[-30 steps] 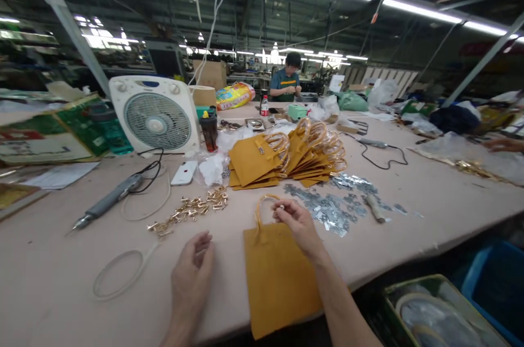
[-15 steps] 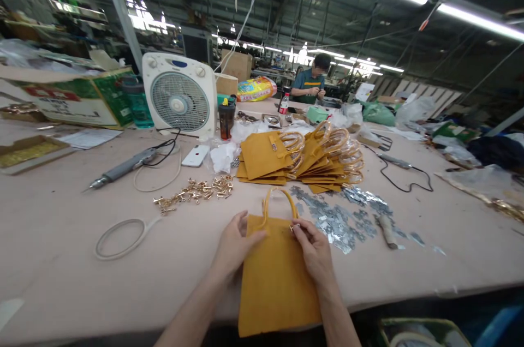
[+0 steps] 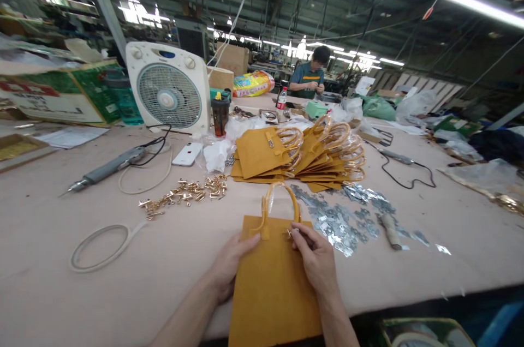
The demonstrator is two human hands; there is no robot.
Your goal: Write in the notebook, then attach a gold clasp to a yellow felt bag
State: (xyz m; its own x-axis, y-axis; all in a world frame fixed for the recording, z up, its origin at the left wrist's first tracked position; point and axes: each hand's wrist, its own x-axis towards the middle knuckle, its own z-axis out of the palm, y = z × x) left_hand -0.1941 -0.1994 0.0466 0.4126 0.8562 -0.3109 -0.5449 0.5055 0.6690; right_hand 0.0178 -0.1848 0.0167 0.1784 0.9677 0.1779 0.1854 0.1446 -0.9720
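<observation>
A mustard-yellow bag [image 3: 274, 287] with a curved handle [image 3: 278, 199] lies flat on the table in front of me. My left hand [image 3: 233, 262] rests on the bag's upper left part, fingers closed against it near the handle's base. My right hand [image 3: 315, 259] pinches a small metal piece [image 3: 291, 233] at the bag's top edge, right of the handle. A pile of gold screws [image 3: 184, 194] lies to the upper left, and silver metal plates [image 3: 339, 216] are scattered to the right.
A stack of finished yellow bags [image 3: 298, 153] lies behind. An electric screwdriver [image 3: 106, 169], white phone [image 3: 187, 154], box fan [image 3: 167, 88], cup [image 3: 220, 112] and cardboard box [image 3: 61, 93] stand at left. A person [image 3: 309, 77] sits at the table's far end.
My left hand moved from the bare table onto the bag. My right hand came down from the handle to the bag's top edge with the small piece. The bag sits squarer before me.
</observation>
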